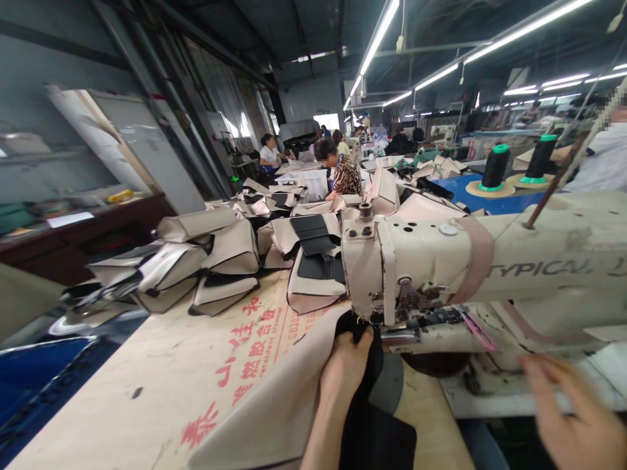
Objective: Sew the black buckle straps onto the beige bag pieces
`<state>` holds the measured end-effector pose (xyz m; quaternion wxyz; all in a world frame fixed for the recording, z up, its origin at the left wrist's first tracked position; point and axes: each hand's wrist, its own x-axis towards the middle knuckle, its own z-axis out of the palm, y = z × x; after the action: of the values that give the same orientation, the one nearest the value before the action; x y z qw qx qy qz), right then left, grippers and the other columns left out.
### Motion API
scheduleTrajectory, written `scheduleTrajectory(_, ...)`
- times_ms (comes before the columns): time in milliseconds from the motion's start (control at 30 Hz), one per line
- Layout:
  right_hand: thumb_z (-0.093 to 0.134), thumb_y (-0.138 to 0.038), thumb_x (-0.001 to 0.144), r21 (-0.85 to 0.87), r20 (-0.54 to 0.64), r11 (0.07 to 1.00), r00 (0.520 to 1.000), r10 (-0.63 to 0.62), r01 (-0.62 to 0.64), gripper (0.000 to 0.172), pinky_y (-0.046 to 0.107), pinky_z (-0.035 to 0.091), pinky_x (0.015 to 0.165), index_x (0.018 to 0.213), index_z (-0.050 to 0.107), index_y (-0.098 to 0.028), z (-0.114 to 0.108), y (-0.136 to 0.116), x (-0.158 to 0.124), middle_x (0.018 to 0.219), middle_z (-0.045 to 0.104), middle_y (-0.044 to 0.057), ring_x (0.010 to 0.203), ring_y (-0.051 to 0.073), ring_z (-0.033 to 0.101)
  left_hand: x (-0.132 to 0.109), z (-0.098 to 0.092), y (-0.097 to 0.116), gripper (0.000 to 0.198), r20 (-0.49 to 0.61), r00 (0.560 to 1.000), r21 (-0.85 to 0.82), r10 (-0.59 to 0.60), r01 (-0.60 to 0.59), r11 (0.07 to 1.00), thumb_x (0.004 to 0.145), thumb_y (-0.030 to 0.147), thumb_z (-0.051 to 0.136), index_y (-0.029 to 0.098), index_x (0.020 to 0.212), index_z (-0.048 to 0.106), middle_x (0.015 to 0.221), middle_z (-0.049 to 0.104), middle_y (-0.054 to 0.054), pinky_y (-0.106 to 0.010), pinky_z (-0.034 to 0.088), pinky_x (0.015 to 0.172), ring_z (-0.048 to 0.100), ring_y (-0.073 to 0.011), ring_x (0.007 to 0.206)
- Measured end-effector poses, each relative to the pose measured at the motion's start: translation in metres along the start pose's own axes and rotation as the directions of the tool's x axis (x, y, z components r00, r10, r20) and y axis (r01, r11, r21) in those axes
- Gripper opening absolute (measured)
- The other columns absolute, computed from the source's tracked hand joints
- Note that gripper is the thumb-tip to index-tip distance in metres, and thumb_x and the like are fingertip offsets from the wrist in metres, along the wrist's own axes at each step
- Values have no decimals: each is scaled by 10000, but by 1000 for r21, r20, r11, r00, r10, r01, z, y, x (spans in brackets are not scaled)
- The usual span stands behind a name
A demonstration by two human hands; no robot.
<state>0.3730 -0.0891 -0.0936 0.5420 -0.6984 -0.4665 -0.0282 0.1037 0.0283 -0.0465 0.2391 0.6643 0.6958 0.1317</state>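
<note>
My left hand (pixel 345 365) lies on a black fabric piece (pixel 377 431) and pinches its end just under the head of a beige sewing machine (pixel 441 261). A beige leather-like panel (pixel 274 405) lies under the black piece. At the lower right my right hand (pixel 573 418) hovers near the machine's base, blurred by motion, fingers loosely spread and holding nothing that I can see.
Piles of beige and black sewn pieces (pixel 196 261) cover the table behind the machine. A board with red printed characters (pixel 245 352) lies on the table. Thread cones (pixel 494 166) stand at the back right. Other people (pixel 343 170) work at tables farther off.
</note>
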Motion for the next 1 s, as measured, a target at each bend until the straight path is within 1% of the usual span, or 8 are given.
scheduleTrajectory(33, 552, -497, 733, 114, 248, 986, 964, 93, -124, 337, 273, 433, 728, 813, 659, -187, 23, -24, -15, 826, 635, 57, 748, 204, 583, 0, 0, 0, 374, 4, 1000, -2, 5, -5, 1000, 818, 455, 384, 163, 742, 606, 595, 536, -24, -227, 326, 526, 535, -164, 604)
scheduleTrajectory(100, 490, -518, 781, 249, 662, 869, 730, 169, -427, 377, 243, 407, 552, 798, 647, -176, 70, -64, -40, 701, 609, 34, 609, 175, 547, 0, -1, 2, 400, 17, 1000, -21, -3, 4, 1000, 817, 478, 367, 164, 719, 593, 576, 521, -16, -225, 318, 518, 522, -155, 586)
scheduleTrajectory(133, 495, -518, 778, 303, 737, 802, 660, 145, -515, 379, 229, 363, 500, 722, 632, -169, 91, -78, -50, 623, 572, 18, 559, 158, 507, 0, -2, 3, 413, 20, 1000, -35, -17, 18, 999, 816, 491, 358, 164, 703, 584, 568, 512, -13, -223, 312, 511, 512, -149, 574)
scheduleTrajectory(200, 505, -511, 774, 362, 783, 695, 607, 135, -622, 411, 214, 261, 436, 553, 540, -165, 122, -97, -62, 480, 441, -21, 455, 114, 385, 1, -3, 4, 431, 21, 999, -66, -48, 49, 997, 810, 512, 346, 165, 672, 560, 559, 493, -5, -221, 298, 494, 492, -139, 552)
scheduleTrajectory(400, 519, -510, 755, 382, 743, 570, 609, 278, -727, 467, 221, 123, 427, 484, 313, -190, 140, -105, -68, 456, 244, -57, 431, 86, 210, 5, -5, 5, 423, 22, 999, -95, -32, 33, 995, 789, 508, 392, 162, 591, 537, 500, 432, 19, -215, 278, 470, 459, -123, 518)
scheduleTrajectory(633, 567, -482, 700, 373, 761, 452, 546, 351, -810, 451, 219, 97, 411, 473, 303, -195, 138, -118, -55, 437, 238, -65, 399, 70, 189, 16, -5, 5, 454, 33, 999, -46, -11, 12, 999, 816, 476, 366, 123, 629, 581, 526, 484, -11, -216, 280, 451, 472, -126, 515)
scheduleTrajectory(767, 579, -504, 677, 347, 764, 432, 518, 385, -833, 459, 205, 93, 388, 481, 301, -195, 146, -118, -50, 420, 242, -74, 374, 61, 189, 24, -6, 2, 287, 54, 997, 9, 63, -64, 998, 800, 335, 456, 131, 684, 620, 639, 565, -34, -201, 331, 540, 538, -141, 650)
scheduleTrajectory(1000, 590, -575, 645, 362, 688, 532, 605, 401, -765, 490, 203, 150, 352, 470, 348, -187, 157, -108, -54, 419, 267, -68, 374, 65, 225, 32, -6, -1, 273, 50, 997, 88, 61, -65, 994, 811, 267, 424, 144, 747, 659, 724, 630, -71, -228, 342, 572, 572, -169, 687)
